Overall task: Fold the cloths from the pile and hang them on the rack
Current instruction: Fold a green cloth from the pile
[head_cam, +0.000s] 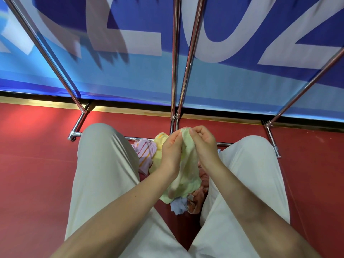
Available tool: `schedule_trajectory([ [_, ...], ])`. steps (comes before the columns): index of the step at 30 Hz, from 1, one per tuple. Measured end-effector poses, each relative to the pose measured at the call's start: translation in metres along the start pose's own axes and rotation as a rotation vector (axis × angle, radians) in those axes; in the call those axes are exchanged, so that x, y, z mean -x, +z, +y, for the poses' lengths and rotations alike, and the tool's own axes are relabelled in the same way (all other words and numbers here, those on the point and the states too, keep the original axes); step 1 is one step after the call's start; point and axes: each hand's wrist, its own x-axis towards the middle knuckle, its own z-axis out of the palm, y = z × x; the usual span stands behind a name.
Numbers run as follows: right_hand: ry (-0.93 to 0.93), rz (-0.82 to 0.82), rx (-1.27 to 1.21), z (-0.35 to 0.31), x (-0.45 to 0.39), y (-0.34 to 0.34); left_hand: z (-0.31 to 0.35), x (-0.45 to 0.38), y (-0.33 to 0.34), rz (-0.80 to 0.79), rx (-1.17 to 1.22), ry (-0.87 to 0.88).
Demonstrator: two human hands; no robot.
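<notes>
Holding one pale green cloth up betw. both hands, person is seated or crouched w/ knees apart over red floor. L hand pinches cloth's upper edge, fingers curled in on fabric. R hand grips same top edge just beside it, fingers curled round the hem; the two hands nearly touching. Cloth hangs down from the grip, bunched and unfolded, lower end draping over the pile below.

Pile lies on floor betw. the legs. Visible in it: pink striped cloth at L, yellow cloth just beside it and partly behind L hand, pale blue cloth at near end, reddish-orange cloth at R, partly hidden by green cloth and R forearm. All crumpled; count of further items cannot be told.

Rack: chrome tube frame, standing directly ahead of person. Base bars rest on floor, one crossbar running just beyond pile. Uprights rise out of top of frame. No cloth seen on any visible part of rack.

Legs in light beige trousers, either side of pile. Behind rack, blue banner w/ large white lettering, blurred.
</notes>
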Motion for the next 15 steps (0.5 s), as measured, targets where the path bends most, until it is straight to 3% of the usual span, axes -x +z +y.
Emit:
schedule_trajectory([
  [8, 0.023, 0.046, -0.036, 0.002, 0.003, 0.001, 0.001, 0.009, 0.002, -0.045, 0.04, 0.002],
  [13, 0.084, -0.09, -0.147, 0.002, 0.003, 0.001, 0.007, 0.003, -0.001, 0.007, 0.094, -0.032],
  [15, 0.063, -0.144, -0.078, 0.001, 0.0, 0.0, 0.015, -0.004, -0.004, 0.047, 0.074, 0.0],
])
